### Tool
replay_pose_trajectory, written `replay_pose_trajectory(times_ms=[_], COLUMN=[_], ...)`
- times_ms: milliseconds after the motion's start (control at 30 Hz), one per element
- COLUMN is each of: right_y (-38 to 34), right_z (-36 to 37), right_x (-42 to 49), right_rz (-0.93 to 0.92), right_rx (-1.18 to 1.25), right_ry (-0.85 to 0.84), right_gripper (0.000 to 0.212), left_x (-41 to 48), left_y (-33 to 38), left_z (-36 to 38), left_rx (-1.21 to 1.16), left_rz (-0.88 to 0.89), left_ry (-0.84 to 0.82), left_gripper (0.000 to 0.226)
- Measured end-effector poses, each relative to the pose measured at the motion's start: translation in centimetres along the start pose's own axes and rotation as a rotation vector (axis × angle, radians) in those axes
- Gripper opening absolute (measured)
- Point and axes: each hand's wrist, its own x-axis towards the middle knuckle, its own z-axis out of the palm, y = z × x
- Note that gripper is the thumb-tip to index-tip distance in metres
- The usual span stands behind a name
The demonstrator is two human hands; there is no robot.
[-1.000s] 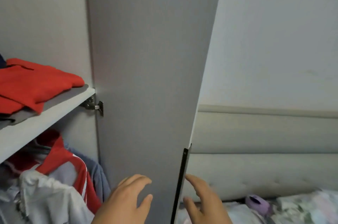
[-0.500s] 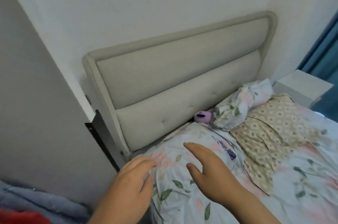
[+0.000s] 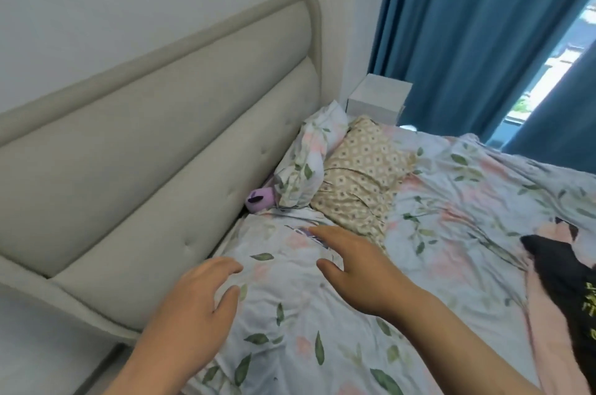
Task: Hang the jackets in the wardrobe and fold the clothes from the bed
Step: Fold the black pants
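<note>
Since a second ago our view has swung off the wardrobe door, now out of sight, and onto the bed [image 3: 451,201]; both hands have kept the same raised pose. Left hand [image 3: 193,301]: just off the near lower corner of the headboard [image 3: 145,152], fingers loosely spread, holding nothing. Right hand [image 3: 358,268]: a little farther out from the headboard, fingers and thumb splayed, also empty. Whether either palm touches the bed we cannot tell. Against the headboard: a purple soft toy [image 3: 261,199] and a floral pillow [image 3: 306,156], with a beige patterned pillow [image 3: 361,178] beside it. Well away from the headboard, at the frame's right edge, lie the clothes: a black garment [image 3: 564,272] with yellow-green print atop a pink garment [image 3: 548,346], both cut off, possibly T-shirts. Past the headboard's far end: white nightstand [image 3: 377,97], blue curtain [image 3: 467,23].
</note>
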Motion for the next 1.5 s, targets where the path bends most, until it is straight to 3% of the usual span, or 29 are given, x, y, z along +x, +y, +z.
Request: replay_pose_trajectory(times_ms=[333, 567, 767, 1000, 1500], right_y=[2.8, 3.5, 4.9, 10.1, 28.7], right_z=[-2.4, -2.4, -2.8, -2.2, -4.4], right_x=[-10.0, -19.8, -27.8, -35.4, -47.7], right_rz=[0.481, 0.758, 0.974, 1.088, 1.081], right_rx=[-0.005, 0.014, 0.077, 0.169, 0.355], right_ry=[0.273, 0.432, 0.599, 0.681, 0.605], right_gripper=[0.053, 0.054, 0.055, 0.054, 0.055], left_x=[7.1, 7.0, 5.7, 3.1, -1.6], left_y=[5.3, 11.7, 18.7, 25.6, 38.3], left_z=[6.6, 12.6, 17.7, 24.8, 39.9], left_rx=[-0.104, -0.054, -0.003, 0.054, 0.258], left_rz=[0.338, 0.549, 0.729, 0.841, 0.718], left_ry=[-0.26, -0.541, -0.665, -0.734, -0.763], left_gripper=[0.026, 0.025, 0.03, 0.035, 0.038])
